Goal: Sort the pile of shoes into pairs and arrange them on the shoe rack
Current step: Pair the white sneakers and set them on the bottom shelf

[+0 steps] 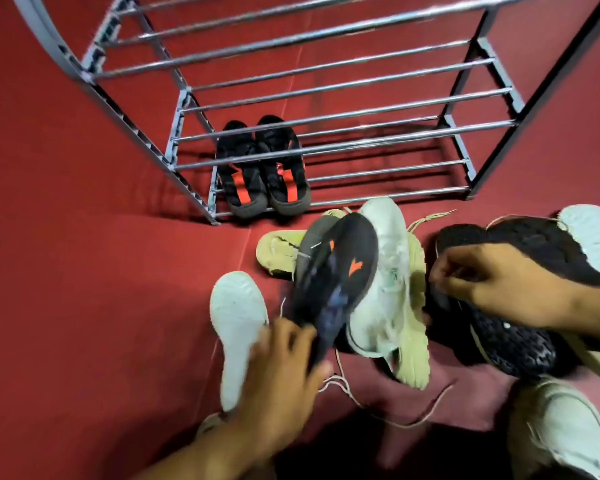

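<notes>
A metal shoe rack (343,136) stands on the red carpet, with a pair of black-and-orange sneakers (262,168) on its lowest tier at the left. In front lies a pile of shoes. My left hand (284,372) grips the heel of a dark sneaker with an orange mark (340,275), lifted sole-up over the pile. My right hand (492,282) is closed on a black knit sneaker (510,337) at the right. A white sneaker (381,282) and a beige sneaker (413,327) lie between the hands.
A white sole-up shoe (236,327) lies at the left of the pile. Another black shoe with a white sole (551,240) sits at far right, and a white sneaker (565,431) at the bottom right. Loose laces (395,420) trail over the carpet.
</notes>
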`<control>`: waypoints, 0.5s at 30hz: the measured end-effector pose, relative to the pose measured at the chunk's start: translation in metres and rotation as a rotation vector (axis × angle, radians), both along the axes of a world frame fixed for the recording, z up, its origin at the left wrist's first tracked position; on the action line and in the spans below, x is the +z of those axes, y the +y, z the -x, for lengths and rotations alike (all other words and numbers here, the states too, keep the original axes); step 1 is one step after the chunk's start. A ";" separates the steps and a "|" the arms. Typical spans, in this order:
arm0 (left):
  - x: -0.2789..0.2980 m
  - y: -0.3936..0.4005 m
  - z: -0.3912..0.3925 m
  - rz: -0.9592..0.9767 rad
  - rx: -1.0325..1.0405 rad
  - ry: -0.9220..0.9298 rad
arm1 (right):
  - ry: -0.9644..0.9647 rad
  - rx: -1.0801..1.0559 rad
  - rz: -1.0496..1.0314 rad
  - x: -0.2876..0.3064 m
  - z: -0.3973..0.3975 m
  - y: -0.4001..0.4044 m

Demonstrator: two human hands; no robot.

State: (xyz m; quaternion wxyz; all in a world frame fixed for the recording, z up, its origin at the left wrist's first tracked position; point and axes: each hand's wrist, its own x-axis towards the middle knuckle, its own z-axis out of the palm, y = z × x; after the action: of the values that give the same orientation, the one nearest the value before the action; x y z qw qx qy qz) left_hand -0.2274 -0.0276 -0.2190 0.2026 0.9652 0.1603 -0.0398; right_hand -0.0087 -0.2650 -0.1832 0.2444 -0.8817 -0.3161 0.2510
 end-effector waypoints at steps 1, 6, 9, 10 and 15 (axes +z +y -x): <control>-0.026 -0.010 0.015 -0.090 -0.152 0.052 | 0.022 -0.001 0.015 -0.006 0.005 0.000; -0.047 -0.007 0.007 -0.098 -0.322 -0.065 | -0.047 0.141 0.146 -0.024 0.000 -0.015; -0.043 0.012 -0.012 0.233 0.093 -0.139 | -0.096 0.015 0.144 -0.030 -0.029 -0.032; -0.044 0.018 -0.017 0.317 0.228 -0.122 | -0.114 -0.050 0.155 -0.031 -0.039 -0.040; -0.052 0.019 -0.026 0.317 0.164 0.198 | -0.173 -0.267 0.266 -0.030 -0.066 -0.074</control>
State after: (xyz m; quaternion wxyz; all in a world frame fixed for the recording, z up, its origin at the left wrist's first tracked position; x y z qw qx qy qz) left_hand -0.2017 -0.0088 -0.2710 0.3377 0.8965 0.2491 -0.1424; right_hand 0.0574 -0.3395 -0.2129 0.1288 -0.9585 -0.1802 0.1793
